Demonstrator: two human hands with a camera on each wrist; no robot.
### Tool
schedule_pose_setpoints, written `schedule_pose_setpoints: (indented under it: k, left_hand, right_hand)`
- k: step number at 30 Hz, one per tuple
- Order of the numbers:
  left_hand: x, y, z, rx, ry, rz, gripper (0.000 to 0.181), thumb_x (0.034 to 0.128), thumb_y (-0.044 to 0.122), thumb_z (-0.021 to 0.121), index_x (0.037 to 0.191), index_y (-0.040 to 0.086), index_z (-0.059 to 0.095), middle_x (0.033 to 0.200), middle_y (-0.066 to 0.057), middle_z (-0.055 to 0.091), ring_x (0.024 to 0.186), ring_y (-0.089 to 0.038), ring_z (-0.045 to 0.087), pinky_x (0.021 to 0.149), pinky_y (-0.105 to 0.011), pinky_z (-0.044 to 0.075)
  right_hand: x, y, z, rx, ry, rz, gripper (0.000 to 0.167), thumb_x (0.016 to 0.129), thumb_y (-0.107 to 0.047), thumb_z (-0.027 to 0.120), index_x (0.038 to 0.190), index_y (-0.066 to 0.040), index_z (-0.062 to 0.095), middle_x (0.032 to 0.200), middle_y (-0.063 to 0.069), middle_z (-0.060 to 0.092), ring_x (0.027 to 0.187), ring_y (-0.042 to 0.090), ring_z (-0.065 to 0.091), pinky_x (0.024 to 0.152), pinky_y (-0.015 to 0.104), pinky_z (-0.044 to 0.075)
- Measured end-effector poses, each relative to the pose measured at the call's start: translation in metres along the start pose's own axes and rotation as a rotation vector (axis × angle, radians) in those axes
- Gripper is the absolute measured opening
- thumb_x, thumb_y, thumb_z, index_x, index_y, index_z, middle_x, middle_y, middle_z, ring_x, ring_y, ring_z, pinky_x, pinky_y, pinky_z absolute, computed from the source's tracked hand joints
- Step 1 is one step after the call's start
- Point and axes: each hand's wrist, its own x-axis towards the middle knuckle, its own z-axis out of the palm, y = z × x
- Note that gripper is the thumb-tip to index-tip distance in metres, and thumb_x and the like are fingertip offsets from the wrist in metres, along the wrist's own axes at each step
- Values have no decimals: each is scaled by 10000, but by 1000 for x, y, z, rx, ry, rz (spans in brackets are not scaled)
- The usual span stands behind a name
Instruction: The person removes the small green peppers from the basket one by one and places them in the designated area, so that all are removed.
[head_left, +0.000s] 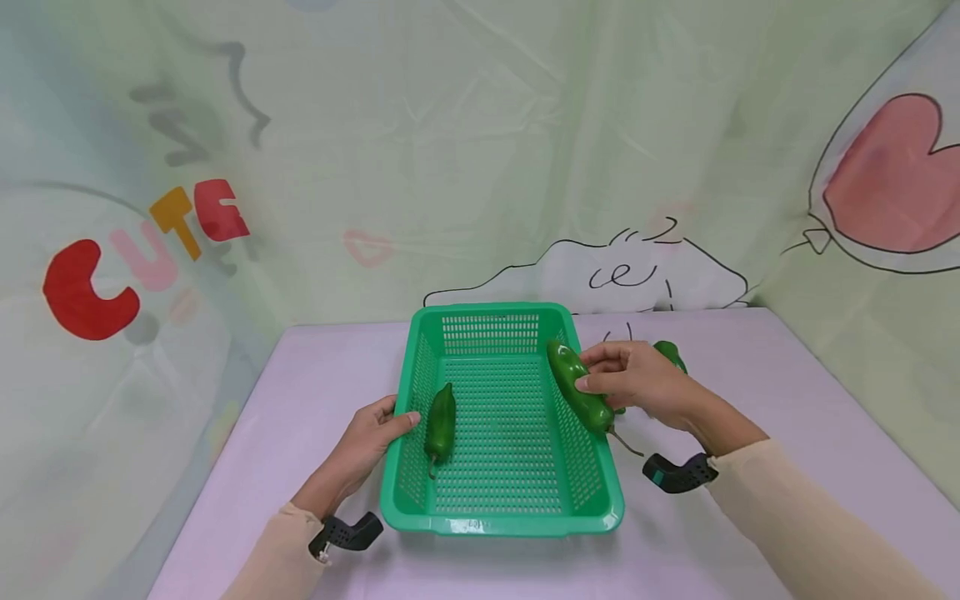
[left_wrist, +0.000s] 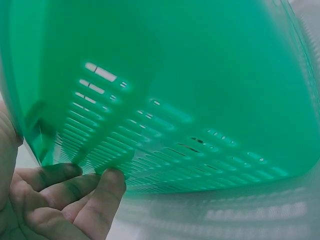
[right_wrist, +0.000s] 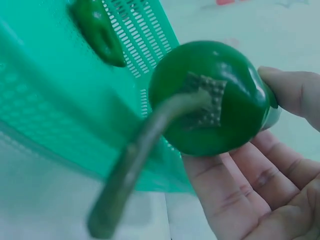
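Note:
A large green chili pepper [head_left: 575, 385] with a long curved stem is pinched between the thumb and fingers of my right hand [head_left: 637, 379], above the right rim of the green plastic basket [head_left: 498, 523]. The right wrist view shows its stem end [right_wrist: 210, 100] close up. My left hand [head_left: 371, 437] grips the basket's left rim, thumb over the edge. In the left wrist view its fingers [left_wrist: 102, 200] touch the slotted outer wall. Inside the basket, a smaller green pepper [head_left: 441, 423] lies along the left side, stem toward me.
Another green pepper [head_left: 670, 354] lies on the table behind my right hand, partly hidden. The pale lilac table [head_left: 795, 400] reaches back to a printed curtain [head_left: 480, 167]. Both wrists carry dark devices [head_left: 678, 473].

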Motion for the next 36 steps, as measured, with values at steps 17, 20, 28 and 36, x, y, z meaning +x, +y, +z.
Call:
schedule_pose_setpoints:
  k: [17,20,28,36]
  left_hand:
    - [0,-1,-2,-2,-6,4,603,1060,258,617,1540,-47,417,1384,-264,632,1182,-348,696,937,-394,607]
    - [0,-1,-2,-5,-6,3,600,1060,258,618,1536,-49,420,1380,-266,633,1176,-350,699,934,-394,608]
    - [-1,0,0,-1,-2,4,590,1062,253,614,1530,-53,426,1378,-273,632,1174,-355,699,935,-397,608]
    - [-1,0,0,-2,1,4,590,1062,253,615,1529,-54,427,1373,-273,635,1176,-362,698,934,-399,608]
  right_hand:
    - [-26,41,-24,-10,162,93,607,1014,-259,707,1449,93,471,1190,86,703,993,120,672,815,297,602]
    - [-29,49,-23,-20,181,100,606,1009,-281,715,1434,85,487,1187,92,697,1000,133,667,822,308,600]
    - [-36,74,-20,-24,191,125,583,1009,-304,711,1394,90,519,1178,117,680,1012,182,663,839,345,608]
    - [-44,100,-15,-21,205,171,585,1016,-318,701,1393,89,517,1166,97,708,1027,181,671,866,372,613]
